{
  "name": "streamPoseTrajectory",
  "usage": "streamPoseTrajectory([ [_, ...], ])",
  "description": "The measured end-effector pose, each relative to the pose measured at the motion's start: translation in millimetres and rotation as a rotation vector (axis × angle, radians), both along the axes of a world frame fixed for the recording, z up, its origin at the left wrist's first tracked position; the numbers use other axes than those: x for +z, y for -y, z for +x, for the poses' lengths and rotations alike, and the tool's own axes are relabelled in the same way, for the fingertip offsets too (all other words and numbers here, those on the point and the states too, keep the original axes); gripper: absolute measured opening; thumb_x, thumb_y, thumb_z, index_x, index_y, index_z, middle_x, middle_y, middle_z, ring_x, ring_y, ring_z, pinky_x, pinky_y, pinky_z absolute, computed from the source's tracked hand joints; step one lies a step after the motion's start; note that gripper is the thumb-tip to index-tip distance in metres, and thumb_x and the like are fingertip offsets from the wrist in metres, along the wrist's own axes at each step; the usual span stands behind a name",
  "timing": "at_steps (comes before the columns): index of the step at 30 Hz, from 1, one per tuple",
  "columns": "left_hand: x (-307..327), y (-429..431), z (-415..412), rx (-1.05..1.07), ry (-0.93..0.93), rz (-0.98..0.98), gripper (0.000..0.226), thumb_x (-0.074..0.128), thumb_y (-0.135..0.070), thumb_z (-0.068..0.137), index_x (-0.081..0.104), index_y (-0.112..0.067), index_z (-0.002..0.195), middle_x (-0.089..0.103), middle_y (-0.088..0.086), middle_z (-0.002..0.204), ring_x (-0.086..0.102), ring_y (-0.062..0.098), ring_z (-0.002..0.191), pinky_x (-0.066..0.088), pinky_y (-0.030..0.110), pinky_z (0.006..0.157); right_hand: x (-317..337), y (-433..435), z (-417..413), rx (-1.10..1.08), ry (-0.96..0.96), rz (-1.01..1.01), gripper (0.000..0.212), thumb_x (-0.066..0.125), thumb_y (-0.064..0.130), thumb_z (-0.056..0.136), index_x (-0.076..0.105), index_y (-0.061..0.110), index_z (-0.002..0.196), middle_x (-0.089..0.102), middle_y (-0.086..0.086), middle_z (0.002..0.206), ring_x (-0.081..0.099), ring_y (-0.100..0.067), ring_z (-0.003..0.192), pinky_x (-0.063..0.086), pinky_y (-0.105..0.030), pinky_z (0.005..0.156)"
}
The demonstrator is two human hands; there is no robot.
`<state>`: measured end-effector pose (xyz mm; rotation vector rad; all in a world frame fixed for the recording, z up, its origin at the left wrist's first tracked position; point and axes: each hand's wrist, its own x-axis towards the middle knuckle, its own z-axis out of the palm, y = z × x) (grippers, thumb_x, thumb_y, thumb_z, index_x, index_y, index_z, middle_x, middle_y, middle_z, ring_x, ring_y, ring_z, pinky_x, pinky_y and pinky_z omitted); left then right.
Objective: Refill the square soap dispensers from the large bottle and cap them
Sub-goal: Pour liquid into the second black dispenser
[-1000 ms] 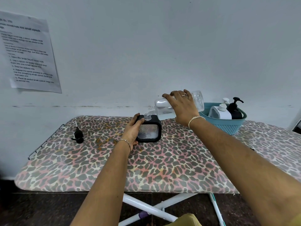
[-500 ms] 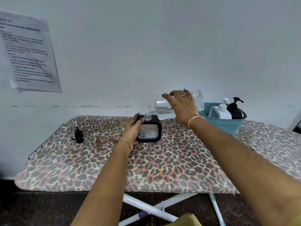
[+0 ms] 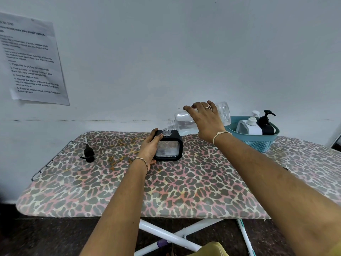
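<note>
A black square soap dispenser (image 3: pixel 170 149) with a clear front stands uncapped on the leopard-print board (image 3: pixel 166 191). My left hand (image 3: pixel 150 146) grips its left side. My right hand (image 3: pixel 205 121) holds the large clear bottle (image 3: pixel 184 123) tipped almost level, its open neck right above the dispenser's clear mouth. The black pump cap (image 3: pixel 88 153) lies on the board at the far left, apart from both hands.
A teal basket (image 3: pixel 258 141) at the back right holds a white square dispenser (image 3: pixel 248 126) and a black one (image 3: pixel 266 125), both with pumps. A printed sheet (image 3: pixel 31 60) hangs on the wall at left. White crossed legs show under the board.
</note>
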<state>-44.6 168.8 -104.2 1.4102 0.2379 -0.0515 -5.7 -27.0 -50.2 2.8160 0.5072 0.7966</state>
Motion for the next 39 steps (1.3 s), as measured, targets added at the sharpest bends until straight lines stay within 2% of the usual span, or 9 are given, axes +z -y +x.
streamPoseTrajectory([
  [2,-0.4,0.0,0.5,0.002,0.005,0.001,0.042,0.059,-0.032,0.092,0.052,-0.038,0.134,0.053,-0.005,0.121,0.052,0.013,0.098,0.041,0.034,0.083,-0.2,-0.3,-0.2,-0.001,-0.001,0.000,0.090,0.067,-0.002,0.067,0.029,0.029,0.142,0.041,-0.007,0.137,0.037,-0.027,0.130,0.007,-0.043,0.117],
  [8,-1.2,0.2,1.8,0.005,0.011,-0.014,0.042,0.059,-0.030,0.093,0.052,-0.036,0.134,0.054,-0.004,0.120,0.052,0.012,0.096,0.042,0.030,0.077,0.6,-0.8,-0.6,-0.001,0.000,-0.005,0.090,0.067,-0.001,0.067,0.028,0.029,0.142,0.040,-0.007,0.138,0.036,-0.026,0.131,0.007,-0.042,0.117],
  [14,-4.2,-1.0,3.5,0.009,-0.001,0.008,0.040,0.060,-0.034,0.091,0.054,-0.041,0.130,0.052,-0.003,0.134,0.050,0.020,0.116,0.040,0.037,0.088,-0.2,-1.5,-0.2,-0.005,0.000,-0.005,0.090,0.068,-0.001,0.067,0.029,0.029,0.142,0.041,-0.007,0.138,0.036,-0.026,0.131,0.007,-0.042,0.117],
  [19,-4.0,-0.2,4.0,0.006,0.002,0.011,0.040,0.059,-0.034,0.092,0.054,-0.040,0.131,0.053,-0.003,0.133,0.050,0.019,0.112,0.039,0.036,0.087,0.1,-1.7,-0.3,-0.006,0.003,-0.004,0.090,0.067,-0.002,0.066,0.029,0.029,0.141,0.041,-0.007,0.138,0.037,-0.027,0.130,0.007,-0.043,0.117],
  [26,-5.2,-0.5,4.3,0.006,0.005,0.017,0.040,0.060,-0.034,0.092,0.054,-0.039,0.131,0.055,-0.003,0.132,0.051,0.021,0.118,0.041,0.036,0.089,0.7,-2.5,-0.7,-0.001,0.009,-0.012,0.089,0.067,-0.004,0.066,0.030,0.028,0.141,0.041,-0.007,0.137,0.037,-0.027,0.130,0.007,-0.043,0.117],
  [31,-6.0,-0.3,5.0,0.007,0.013,0.014,0.040,0.059,-0.032,0.093,0.053,-0.037,0.132,0.056,-0.002,0.130,0.052,0.019,0.115,0.043,0.035,0.091,0.0,-2.7,-0.4,0.005,0.012,-0.022,0.089,0.066,-0.005,0.066,0.031,0.027,0.141,0.041,-0.008,0.136,0.037,-0.028,0.129,0.008,-0.043,0.117],
  [34,-3.5,1.1,3.2,0.006,0.011,-0.011,0.040,0.057,-0.029,0.094,0.052,-0.034,0.134,0.057,-0.002,0.123,0.055,0.015,0.100,0.044,0.027,0.072,0.9,-3.1,-1.1,0.004,0.011,-0.024,0.089,0.065,-0.006,0.066,0.031,0.027,0.141,0.041,-0.008,0.137,0.037,-0.028,0.129,0.008,-0.043,0.117],
  [37,-4.8,0.4,4.6,0.008,0.005,0.002,0.039,0.057,-0.031,0.094,0.053,-0.037,0.133,0.058,-0.003,0.128,0.055,0.017,0.108,0.044,0.032,0.083,1.2,-3.4,-1.6,0.002,0.009,-0.029,0.089,0.065,-0.006,0.066,0.030,0.027,0.142,0.040,-0.008,0.137,0.037,-0.028,0.129,0.008,-0.043,0.117],
  [39,-4.7,0.5,4.3,0.007,0.001,-0.001,0.040,0.056,-0.031,0.094,0.052,-0.037,0.133,0.057,-0.003,0.127,0.055,0.017,0.105,0.043,0.032,0.082,1.3,-3.2,-1.6,0.000,0.008,-0.032,0.090,0.065,-0.006,0.066,0.030,0.027,0.142,0.040,-0.009,0.137,0.037,-0.028,0.128,0.007,-0.043,0.117],
])
